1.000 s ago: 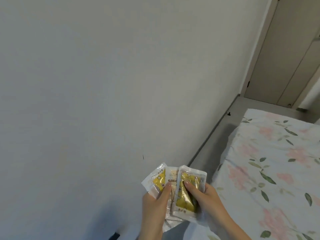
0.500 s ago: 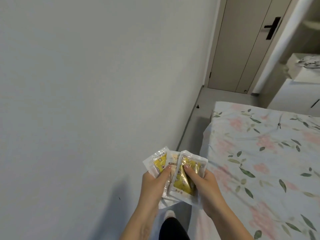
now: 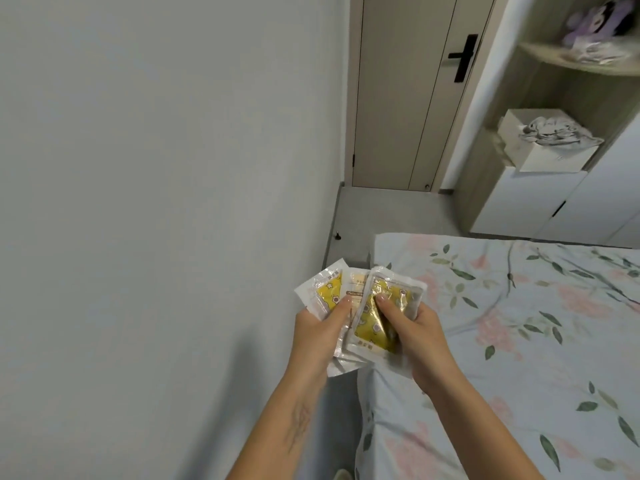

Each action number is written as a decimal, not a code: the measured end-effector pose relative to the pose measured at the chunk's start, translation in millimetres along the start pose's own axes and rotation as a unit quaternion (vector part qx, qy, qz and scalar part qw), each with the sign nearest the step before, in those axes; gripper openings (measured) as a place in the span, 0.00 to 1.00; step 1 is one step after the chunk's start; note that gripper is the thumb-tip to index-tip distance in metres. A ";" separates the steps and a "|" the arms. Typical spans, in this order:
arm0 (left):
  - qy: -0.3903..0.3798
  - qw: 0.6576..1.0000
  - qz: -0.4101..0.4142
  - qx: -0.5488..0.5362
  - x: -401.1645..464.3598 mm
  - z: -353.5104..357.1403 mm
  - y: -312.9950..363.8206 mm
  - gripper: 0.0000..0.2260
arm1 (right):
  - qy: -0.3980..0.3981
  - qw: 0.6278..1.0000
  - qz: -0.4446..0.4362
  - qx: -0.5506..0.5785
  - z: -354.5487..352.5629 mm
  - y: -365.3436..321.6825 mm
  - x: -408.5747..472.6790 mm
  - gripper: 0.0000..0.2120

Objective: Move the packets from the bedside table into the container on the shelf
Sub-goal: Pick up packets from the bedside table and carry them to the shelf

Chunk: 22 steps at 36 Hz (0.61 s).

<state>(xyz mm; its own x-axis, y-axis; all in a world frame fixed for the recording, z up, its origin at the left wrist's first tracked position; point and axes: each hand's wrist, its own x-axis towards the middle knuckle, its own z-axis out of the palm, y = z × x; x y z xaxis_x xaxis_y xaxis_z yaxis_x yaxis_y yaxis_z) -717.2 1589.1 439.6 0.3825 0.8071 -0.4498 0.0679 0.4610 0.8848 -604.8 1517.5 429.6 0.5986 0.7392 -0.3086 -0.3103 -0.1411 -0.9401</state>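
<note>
Overhead, room: a plain pale wall (image 3: 138, 202) fills the left side, a closed door (image 3: 408, 98) with a dark handle (image 3: 462, 58) stands at the far end, and a strip of grey floor (image 3: 388, 216) runs between wall and bed.
Bed: a bed (image 3: 519, 341) with a floral cover lies on the right.
Shelf: a shelf unit (image 3: 561, 98) at upper right carries a white box (image 3: 543, 143) with crumpled fabric on top; a purple soft toy (image 3: 595, 22) sits above it, blurred.
Left hand: the left hand (image 3: 318, 337) grasps the fan of packets (image 3: 367, 306), thumb pressed on its front.
Right hand: the right hand (image 3: 415, 330) curls round the rightmost packet, thumb on its yellow face.
Packets: held between both hands, overlapping, above the gap beside the bed's edge, well apart from the shelf.
</note>
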 end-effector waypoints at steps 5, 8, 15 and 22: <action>0.000 1.000 0.018 -0.007 74.9 23.5 48.1 0.04 | -0.011 1.000 -0.017 0.000 9.5 -38.5 83.5 0.07; -0.001 1.000 0.023 -0.003 124.0 36.1 71.5 0.04 | -0.015 1.000 -0.022 0.011 15.9 -54.4 134.1 0.07; -0.004 0.999 0.042 0.017 268.3 73.4 123.9 0.02 | -0.004 1.000 -0.007 0.008 29.8 -85.8 288.6 0.10; -0.019 0.999 0.049 -0.009 441.5 114.8 189.2 0.03 | -0.005 1.000 -0.015 0.026 49.0 -136.1 467.0 0.05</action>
<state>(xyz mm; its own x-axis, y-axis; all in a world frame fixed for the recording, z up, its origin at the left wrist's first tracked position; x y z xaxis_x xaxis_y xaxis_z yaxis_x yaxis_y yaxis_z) -429.7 1990.3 422.4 0.4217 0.8343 -0.3552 0.0110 0.3870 0.9220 -319.2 1914.2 420.6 0.6000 0.7496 -0.2794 -0.3311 -0.0852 -0.9397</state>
